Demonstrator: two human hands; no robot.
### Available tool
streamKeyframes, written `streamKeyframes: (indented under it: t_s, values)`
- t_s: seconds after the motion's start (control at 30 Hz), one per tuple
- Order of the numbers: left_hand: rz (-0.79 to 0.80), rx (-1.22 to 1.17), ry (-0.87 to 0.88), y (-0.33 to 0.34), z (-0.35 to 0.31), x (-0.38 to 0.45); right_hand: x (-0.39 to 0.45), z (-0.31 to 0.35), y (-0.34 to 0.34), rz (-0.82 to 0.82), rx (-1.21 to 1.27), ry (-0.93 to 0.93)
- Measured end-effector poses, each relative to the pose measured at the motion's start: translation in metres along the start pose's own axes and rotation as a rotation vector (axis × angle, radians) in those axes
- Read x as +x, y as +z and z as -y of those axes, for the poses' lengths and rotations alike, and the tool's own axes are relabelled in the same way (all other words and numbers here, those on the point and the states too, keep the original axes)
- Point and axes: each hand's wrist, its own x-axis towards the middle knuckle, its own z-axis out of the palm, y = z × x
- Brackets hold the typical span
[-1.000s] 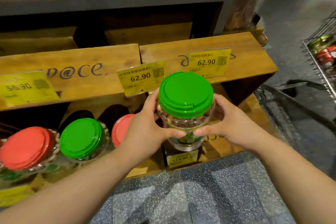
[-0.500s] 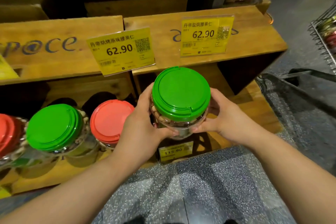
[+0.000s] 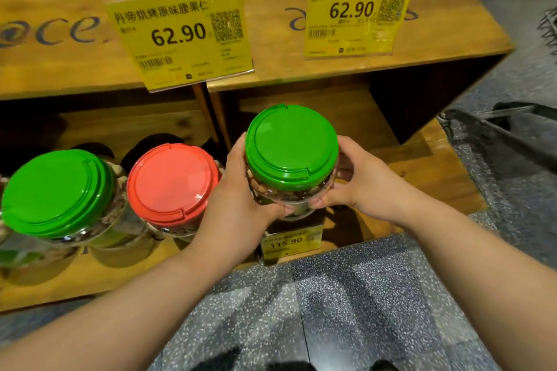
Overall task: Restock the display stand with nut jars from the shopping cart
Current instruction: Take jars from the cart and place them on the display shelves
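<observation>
Two jars (image 3: 173, 187) shelved at stand's (image 3: 422, 178) lower left – third, green-lidded jar (image 3: 291, 144), gripped by left hand (image 3: 238, 205) and right hand (image 3: 358, 187), fingers curled round – not yet set down.

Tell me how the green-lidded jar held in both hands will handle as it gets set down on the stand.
The green-lidded jar looks packed with nuts, so probably fairly heavy for its size; the left hand and right hand both grip it. Its clear, glossy wall may be slippery. It seems rigid, and round, so likely to roll if tipped over.
</observation>
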Motion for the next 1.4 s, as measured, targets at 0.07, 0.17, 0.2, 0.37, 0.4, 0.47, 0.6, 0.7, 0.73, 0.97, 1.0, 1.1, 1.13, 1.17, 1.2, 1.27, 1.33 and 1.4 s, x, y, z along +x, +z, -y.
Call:
streamKeyframes:
  t_s: [0.07,0.17,0.2,0.37,0.4,0.47,0.6,0.7,0.73,0.97,1.0,1.1,1.13,1.17,1.2,1.27,1.33,1.4]
  values:
    - [0.009,0.023,-0.019,0.004,0.002,0.001,0.003,-0.006,0.001,0.000,0.004,0.005]
    - [0.009,0.047,-0.061,0.009,0.008,0.004,0.008,-0.014,0.002,0.017,0.016,0.006]
    - [0.007,0.056,-0.071,0.010,0.011,0.004,0.010,-0.017,0.003,0.022,0.020,0.008]
    - [-0.019,0.100,-0.118,0.017,0.021,0.004,0.018,-0.027,0.011,0.044,0.060,0.004]
    - [-0.020,0.111,-0.126,0.018,0.021,0.004,0.019,-0.029,0.012,0.047,0.066,0.002]
    - [-0.022,0.120,-0.139,0.020,0.021,0.004,0.021,-0.031,0.011,0.049,0.079,-0.006]
    - [-0.022,0.138,-0.162,0.025,0.019,0.003,0.021,-0.036,0.012,0.037,0.092,-0.019]
    - [-0.010,0.146,-0.184,0.027,0.019,-0.001,0.019,-0.041,0.014,0.019,0.073,-0.040]
    - [-0.009,0.150,-0.192,0.027,0.018,-0.002,0.019,-0.043,0.015,0.015,0.070,-0.043]
    - [-0.021,0.179,-0.202,0.025,0.015,-0.009,0.018,-0.045,0.023,-0.003,0.051,-0.055]
    - [-0.021,0.183,-0.205,0.026,0.015,-0.010,0.018,-0.045,0.023,-0.003,0.053,-0.056]
    - [-0.029,0.187,-0.214,0.025,0.014,-0.012,0.017,-0.043,0.025,0.008,0.048,-0.048]
    - [-0.032,0.189,-0.218,0.025,0.013,-0.012,0.017,-0.041,0.026,0.017,0.046,-0.045]
    - [-0.033,0.190,-0.220,0.024,0.013,-0.013,0.018,-0.040,0.026,0.026,0.047,-0.044]
    - [-0.029,0.193,-0.222,0.023,0.013,-0.013,0.018,-0.039,0.026,0.032,0.045,-0.042]
    - [-0.014,0.202,-0.233,0.021,0.011,-0.014,0.019,-0.038,0.027,0.041,0.038,-0.029]
    - [-0.004,0.204,-0.240,0.019,0.009,-0.014,0.019,-0.037,0.027,0.043,0.038,-0.018]
    - [0.003,0.203,-0.247,0.018,0.007,-0.014,0.018,-0.037,0.028,0.040,0.028,-0.011]
